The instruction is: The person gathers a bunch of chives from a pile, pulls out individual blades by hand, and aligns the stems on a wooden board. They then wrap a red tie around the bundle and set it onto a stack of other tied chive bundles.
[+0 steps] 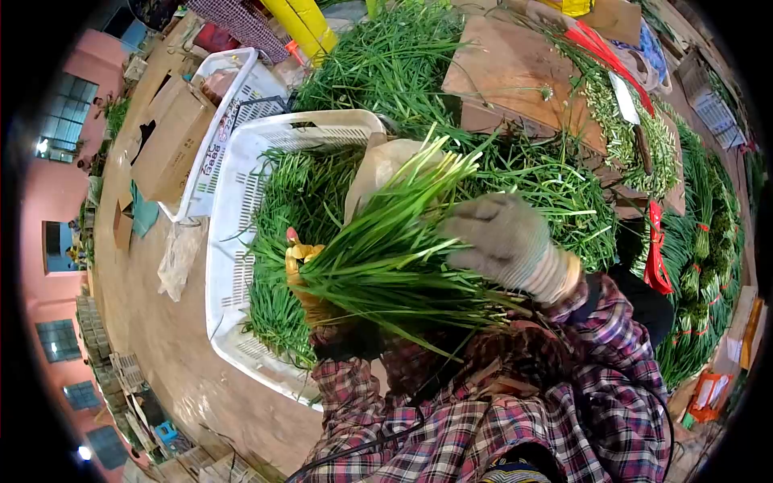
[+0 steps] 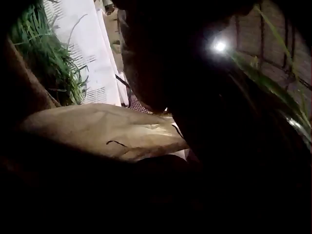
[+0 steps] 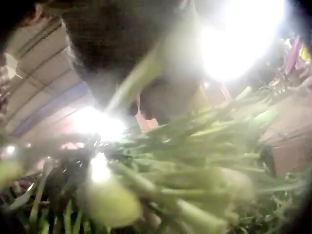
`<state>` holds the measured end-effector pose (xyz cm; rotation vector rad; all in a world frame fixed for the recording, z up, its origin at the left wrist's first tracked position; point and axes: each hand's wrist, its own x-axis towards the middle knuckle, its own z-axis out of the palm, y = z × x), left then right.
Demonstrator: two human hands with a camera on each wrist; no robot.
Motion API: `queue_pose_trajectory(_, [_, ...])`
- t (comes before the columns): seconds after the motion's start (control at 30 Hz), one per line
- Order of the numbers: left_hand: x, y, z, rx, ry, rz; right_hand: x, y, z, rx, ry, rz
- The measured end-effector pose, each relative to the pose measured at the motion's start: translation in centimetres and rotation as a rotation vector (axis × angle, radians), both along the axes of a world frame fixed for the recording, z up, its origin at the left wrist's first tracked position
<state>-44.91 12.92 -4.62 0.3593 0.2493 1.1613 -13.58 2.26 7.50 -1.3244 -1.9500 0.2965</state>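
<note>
My left hand (image 1: 308, 299), in a yellowish glove with the thumb tip bare, grips a thick bunch of garlic chives (image 1: 378, 258). The pale stalk ends of the bunch fan out to the upper right, and its dark leaves spread toward my lap. My right hand (image 1: 503, 237), in a grey knitted glove, lies over the right side of the bunch, back of the hand up. Its fingertips are hidden, and I cannot tell whether they pinch a stalk. Blurred pale stalks (image 3: 195, 170) lie close to it in the right wrist view. The left wrist view is mostly dark.
Under the bunch stands a white plastic basket (image 1: 221, 233) with more chives in it. Loose chives (image 1: 378, 64) heap behind. A wooden board (image 1: 515, 72), a knife (image 1: 626, 101), red ties (image 1: 656, 249) and tied bundles (image 1: 704, 241) lie to the right. Another white crate (image 1: 201, 173) stands left.
</note>
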Motion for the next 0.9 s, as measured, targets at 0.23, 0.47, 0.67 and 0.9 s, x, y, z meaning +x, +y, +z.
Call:
queue_pose_trajectory(0.23, [1.4,-0.3,1.3,0.155,0.302,0.189,4.4,0.8,-2.9,0.006,-0.585,-0.140])
queue_pose_trajectory(0.47, [2.1,-0.6,3.0,0.030,0.420,0.291,6.9,-0.9,-1.2,0.044,-0.587,-0.210])
queue_pose_trajectory(0.67, [-0.2,0.7,-0.1,0.168,0.262,0.139,9.3,-2.0,-1.4,-0.035,-0.659,-0.219])
queue_pose_trajectory(0.9, [-0.2,0.1,-0.3,0.052,0.186,0.173,18.9,-7.6,-2.9,-0.290,-0.339,-0.531])
